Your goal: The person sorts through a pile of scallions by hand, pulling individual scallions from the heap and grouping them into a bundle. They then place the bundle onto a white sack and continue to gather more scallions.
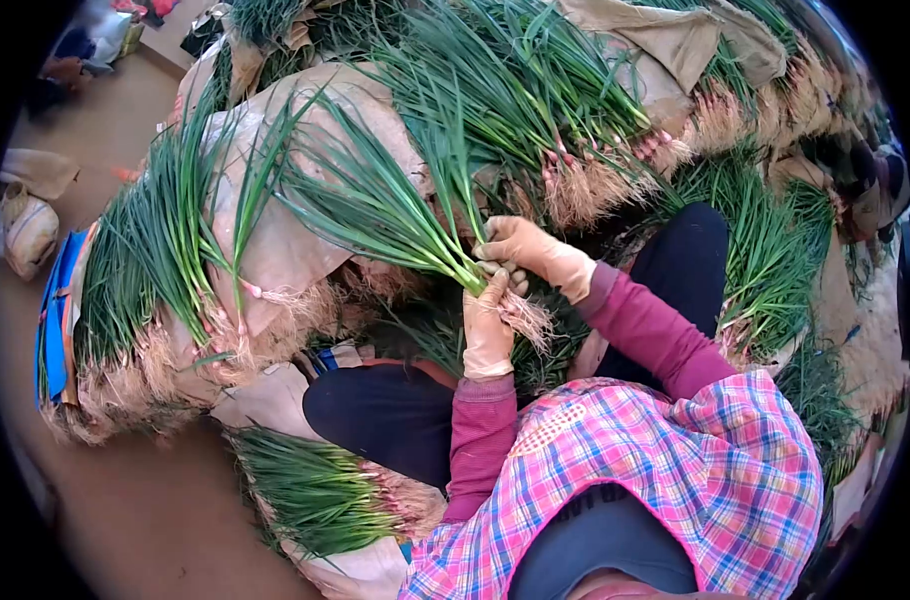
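I hold one bunch of green onions (pixel 395 215) over my lap with both gloved hands. My left hand (pixel 488 335) is closed around the stalks just above the pale roots (pixel 528 322). Just above it, my right hand (pixel 531 254) grips the same bunch, fingers wrapped over the stalks. The long green leaves fan out up and to the left. I wear maroon sleeves and a pink plaid apron (pixel 665 470).
Heaps of green onions (pixel 535 90) with hairy roots lie all around on brown paper sacks (pixel 285 250). A smaller bundle (pixel 320 492) rests on the floor by my left knee. A blue bag (pixel 55 320) edges the left heap. Bare brown floor (pixel 135 520) lies at lower left.
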{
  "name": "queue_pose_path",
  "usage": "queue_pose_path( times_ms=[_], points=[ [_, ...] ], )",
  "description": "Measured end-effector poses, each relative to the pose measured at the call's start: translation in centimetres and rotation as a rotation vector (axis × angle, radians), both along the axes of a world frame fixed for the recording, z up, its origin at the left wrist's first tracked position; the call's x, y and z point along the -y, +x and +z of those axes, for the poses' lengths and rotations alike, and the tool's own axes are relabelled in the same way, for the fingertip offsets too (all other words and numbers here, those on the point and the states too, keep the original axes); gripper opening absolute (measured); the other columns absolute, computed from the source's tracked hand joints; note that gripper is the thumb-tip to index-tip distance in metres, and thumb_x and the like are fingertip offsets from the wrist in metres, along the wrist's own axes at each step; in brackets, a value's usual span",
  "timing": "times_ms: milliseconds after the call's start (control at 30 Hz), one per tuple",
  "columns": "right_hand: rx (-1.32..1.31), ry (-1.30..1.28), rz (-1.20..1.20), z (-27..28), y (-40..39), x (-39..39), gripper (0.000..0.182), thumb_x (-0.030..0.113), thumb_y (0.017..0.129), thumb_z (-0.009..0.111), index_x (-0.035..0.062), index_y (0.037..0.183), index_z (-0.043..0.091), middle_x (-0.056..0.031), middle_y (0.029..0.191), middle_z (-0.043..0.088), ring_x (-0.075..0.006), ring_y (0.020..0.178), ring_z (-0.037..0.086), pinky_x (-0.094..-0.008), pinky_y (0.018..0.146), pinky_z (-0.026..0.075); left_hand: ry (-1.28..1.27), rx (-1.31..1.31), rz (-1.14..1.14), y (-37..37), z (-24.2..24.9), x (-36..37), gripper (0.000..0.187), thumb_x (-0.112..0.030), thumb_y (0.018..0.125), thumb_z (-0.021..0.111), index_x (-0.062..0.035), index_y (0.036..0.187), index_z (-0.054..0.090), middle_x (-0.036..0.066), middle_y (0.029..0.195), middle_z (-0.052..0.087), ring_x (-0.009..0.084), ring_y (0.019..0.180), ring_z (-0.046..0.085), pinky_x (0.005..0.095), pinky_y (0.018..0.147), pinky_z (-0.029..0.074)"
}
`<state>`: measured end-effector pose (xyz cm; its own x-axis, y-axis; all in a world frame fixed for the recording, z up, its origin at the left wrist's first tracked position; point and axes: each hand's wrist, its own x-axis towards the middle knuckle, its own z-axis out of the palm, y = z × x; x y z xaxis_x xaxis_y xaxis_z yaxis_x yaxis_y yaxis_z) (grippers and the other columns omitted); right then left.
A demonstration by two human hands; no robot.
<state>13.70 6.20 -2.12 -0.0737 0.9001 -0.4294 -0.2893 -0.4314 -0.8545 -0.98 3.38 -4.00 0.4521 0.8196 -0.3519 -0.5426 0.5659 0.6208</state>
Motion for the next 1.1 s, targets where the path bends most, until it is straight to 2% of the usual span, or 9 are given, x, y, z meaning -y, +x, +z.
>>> queue_pose_path(
  times_ms=[100,267,400,467,500,533,700,967,1100],
  points=[
    [-0.213,0.071,-0.073,0.8,0.0,0.3,0.013,0.012,0.087,0.065,0.0050,0.098,0.061,-0.0003,0.071,0.062,-0.0051,0.050,0.051,-0.0182,0.040,0.037,0.005,-0.009,-0.010,-0.2,0.2,0.4,0.018,-0.004,0.089,0.060,-0.0036,0.107,0.055,0.012,0.104,0.065,0.0240,0.095,0.065,0.0361,0.080,0.056],
    [0.390,0.422,-0.423,9.3,6.4,6.2,0.019,0.011,0.088,0.063,0.0031,0.105,0.064,0.0019,0.080,0.063,-0.0038,0.061,0.051,-0.0205,0.054,0.041,-0.009,0.012,-0.040,-0.5,2.2,0.4,0.023,-0.004,0.089,0.059,-0.0076,0.112,0.054,0.011,0.111,0.063,0.0224,0.097,0.064,0.0337,0.081,0.054],
    [0.714,0.107,-0.737,13.1,15.0,17.8,0.027,0.020,0.091,0.060,0.0044,0.112,0.063,0.0035,0.076,0.060,-0.0016,0.056,0.045,-0.0149,0.049,0.031,0.028,0.018,-0.012,-0.6,3.3,0.3,0.027,-0.007,0.090,0.060,-0.0074,0.116,0.053,0.010,0.105,0.064,0.0170,0.085,0.063,0.0276,0.072,0.054],
    [1.202,-0.361,-0.537,10.4,19.7,23.8,0.030,0.026,0.088,0.062,0.0017,0.105,0.065,-0.0083,0.079,0.066,-0.0155,0.065,0.062,-0.0289,0.058,0.047,0.037,0.022,-0.007,-0.7,3.5,0.2,0.027,-0.007,0.090,0.060,-0.0066,0.116,0.053,0.009,0.103,0.064,0.0154,0.081,0.062,0.0261,0.068,0.053],
    [1.799,-0.445,-0.211,8.9,20.6,26.8,0.032,0.029,0.086,0.061,0.0015,0.102,0.066,-0.0160,0.085,0.067,-0.0293,0.078,0.066,-0.0403,0.070,0.051,0.044,0.044,-0.016,-0.8,3.3,0.3,0.026,-0.007,0.090,0.060,-0.0065,0.115,0.053,0.009,0.103,0.064,0.0153,0.080,0.062,0.0259,0.068,0.053],
    [1.830,-0.789,-0.082,9.7,20.3,27.3,0.033,0.030,0.084,0.061,0.0033,0.103,0.066,-0.0170,0.092,0.068,-0.0352,0.090,0.064,-0.0441,0.080,0.049,0.052,0.068,-0.022,-0.7,3.2,0.2,0.026,-0.007,0.090,0.060,-0.0063,0.115,0.053,0.009,0.102,0.064,0.0152,0.080,0.062,0.0257,0.067,0.053],
    [1.342,0.257,-0.577,9.8,13.8,16.8,0.025,0.028,0.088,0.060,0.0066,0.098,0.068,-0.0145,0.092,0.067,-0.0310,0.087,0.064,-0.0378,0.078,0.050,0.039,0.076,-0.021,-0.4,3.4,0.5,0.026,-0.005,0.090,0.058,-0.0053,0.116,0.053,0.009,0.101,0.063,0.0152,0.081,0.062,0.0265,0.070,0.053],
    [1.538,0.086,-0.107,3.3,11.8,-5.0,0.040,0.039,0.075,0.071,0.0040,0.094,0.064,-0.0183,0.086,0.066,-0.0335,0.085,0.065,-0.0419,0.076,0.049,0.020,0.088,-0.008,-1.2,3.1,0.6,0.028,-0.005,0.088,0.062,-0.0080,0.116,0.057,0.008,0.102,0.066,0.0162,0.082,0.064,0.0276,0.068,0.054],
    [0.277,0.143,-0.105,3.7,9.3,-0.5,0.032,0.020,0.082,0.072,0.0025,0.108,0.063,-0.0035,0.093,0.067,-0.0142,0.085,0.063,-0.0299,0.075,0.050,0.024,0.092,0.006,0.0,2.4,0.3,0.027,-0.002,0.088,0.060,-0.0051,0.114,0.055,0.013,0.113,0.063,0.0265,0.106,0.062,0.0374,0.089,0.054]
  ],
)
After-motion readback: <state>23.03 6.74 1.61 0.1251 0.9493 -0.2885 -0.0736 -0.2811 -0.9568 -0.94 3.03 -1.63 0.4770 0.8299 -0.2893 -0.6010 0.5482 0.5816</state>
